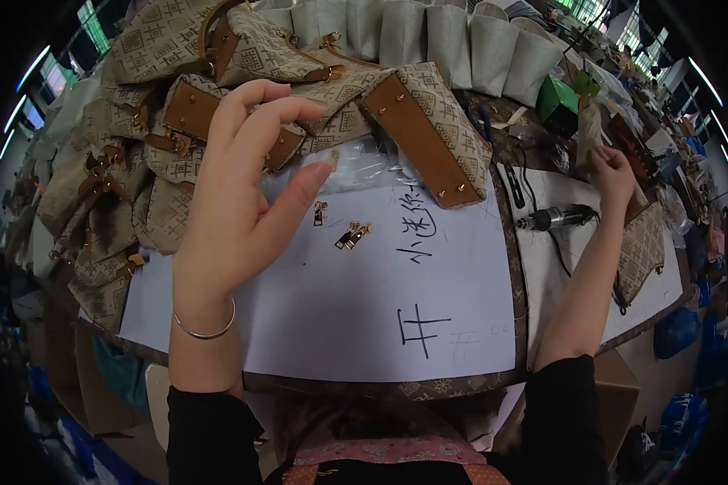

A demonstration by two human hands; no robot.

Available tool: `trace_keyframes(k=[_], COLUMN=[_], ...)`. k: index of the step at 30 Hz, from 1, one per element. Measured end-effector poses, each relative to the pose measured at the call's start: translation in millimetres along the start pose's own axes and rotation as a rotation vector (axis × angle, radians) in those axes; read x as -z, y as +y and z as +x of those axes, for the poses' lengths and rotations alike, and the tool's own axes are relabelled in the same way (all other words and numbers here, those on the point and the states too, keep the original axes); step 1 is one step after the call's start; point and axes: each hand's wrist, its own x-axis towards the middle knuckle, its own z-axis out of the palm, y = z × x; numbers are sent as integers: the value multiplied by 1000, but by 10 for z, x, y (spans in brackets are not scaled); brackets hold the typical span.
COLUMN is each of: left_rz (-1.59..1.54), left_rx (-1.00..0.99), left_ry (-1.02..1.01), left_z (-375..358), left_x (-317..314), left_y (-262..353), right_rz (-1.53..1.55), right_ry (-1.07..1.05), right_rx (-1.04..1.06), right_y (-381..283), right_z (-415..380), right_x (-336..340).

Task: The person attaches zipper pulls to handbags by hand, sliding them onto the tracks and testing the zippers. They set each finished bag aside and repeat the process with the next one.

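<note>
Busy counter (429,390) here! Patterned bags (158,52) crowd the far left, one standing bag (461,121) tips its brown base across the back of the white paper (340,331), and a clear plastic bag (364,166) lies just in front of it. Pale pouches (404,36) line up behind, a green box (556,105) to their right, and the power screwdriver (556,217) lies between the paper and the right forearm.

Left hand (239,190): grip released, fingers spread and curved, nothing in it, hovering just left of the small metal fittings (353,236) on the paper. Over on the right, the right hand (612,170) has bent fingers against a beige piece (590,133); whether it pinches it, I can't tell.

Textures now: shiny gold-toned fittings, woven-look geometric fabric, smooth brown panels with round metal studs, crinkled plastic, and bold black handwriting on flat paper.
</note>
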Motion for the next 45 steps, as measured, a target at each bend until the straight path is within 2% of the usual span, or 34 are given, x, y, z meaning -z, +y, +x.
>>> trace_keyframes(k=[1, 3, 4, 5, 6, 7, 9, 10, 11, 12, 13, 14, 15, 16, 17, 18, 19, 20, 21, 22, 24, 26, 28, 31, 33, 35, 37, 38, 39, 40, 43, 44, 45], left_rz=[5, -267, -261, -469, -678, -676, -1035, -1033, -1174, -1305, -1617, -1610, -1512, -1411, -1190, -1032, -871, -831, -831, -798, -761, -544, -550, -524, -493, -288, -229, -168, -17, -8, -110, -158, -184], left_rx=[2, 224, 225, 308, 389, 387, 505, 498, 332, 162, 591, 588, 628, 668, 614, 520, 424, 432, 433, 454, 470, 505, 488, 482, 492, 524, 507, 494, 487, 484, 545, 584, 485], left_ry=[5, 103, 104, 189, 274, 272, 358, 358, 302, 241, 313, 312, 219, 128, 72, -107, -279, -182, -183, -212, -241, -273, -240, -194, -176, 42, 112, 188, 125, 134, -290, -443, -607], left_z=[-5, -25, -27, -13, 3, 10, -22, -85, -163, -194, -18, -6, -3, -11, -12, -31, -55, -62, -65, -71, -66, -74, -84, -86, -85, -101, -72, -43, -14, -10, -33, -19, -31], left_x=[-21, -69, -83, -100, -122, -123, -87, -114, -154, -158, 26, 36, 38, 30, -43, -80, -129, -252, -265, -274, -291, -333, -376, -405, -417, -435, -309, -206, -52, 88, 473, 548, 619], left_y=[-9, -36, -73, -122, -173, -246, -452, -579, -724, -797, -435, -449, -483, -515, -521, -542, -555, -520, -508, -498, -489, -494, -459, -345, -316, -333, -302, -260, -137, -21, 340, 474, 584], right_rz=[135, 404, 539, 544, 590, 632, 740, 658, 572, 582, 590, 640, 690, 698, 556, 395, 399, 278, 157, 158, -124, -107, -74, -73, -16, 42, 245, 528, 720, 913, 960, 1004, 1014], right_ry=[-24, -89, -129, -129, -183, -235, -419, -514, -609, -775, -939, -1034, -1130, -1127, -1428, -1708, -1705, -1534, -1362, -1363, -968, -919, -860, -940, -877, -812, -706, -766, -738, -708, -624, -589, -607], right_rx=[34, 143, 218, 216, 350, 486, 756, 883, 1007, 953, 893, 889, 883, 884, 710, 517, 519, 554, 581, 580, 468, 492, 666, 605, 600, 594, 207, 30, -68, -169, -383, -339, -335], right_y=[-285, -950, -1249, -1489, -1707, -1871, -2078, -2158, -2222, -2239, -2220, -2168, -2108, -2074, -2048, -2016, -1974, -1924, -1859, -1765, -1544, -1383, -1322, -1289, -1216, -1204, -1308, -1293, -1345, -1452, -1775, -1763, -1775], right_z=[-35, -283, -483, -692, -910, -1121, -1498, -1657, -1811, -1998, -2190, -2384, -2515, -2554, -2572, -2574, -2536, -2462, -2400, -2357, -2290, -2349, -2421, -2401, -2366, -2315, -2224, -2150, -2089, -2040, -1973, -1967, -1986], right_x=[10, -56, -134, -218, -298, -396, -633, -727, -814, -896, -991, -1137, -1250, -1274, -1286, -1305, -1347, -1406, -1459, -1512, -1640, -1713, -1751, -1796, -1838, -1845, -1814, -1809, -1751, -1661, -1384, -1383, -1377])
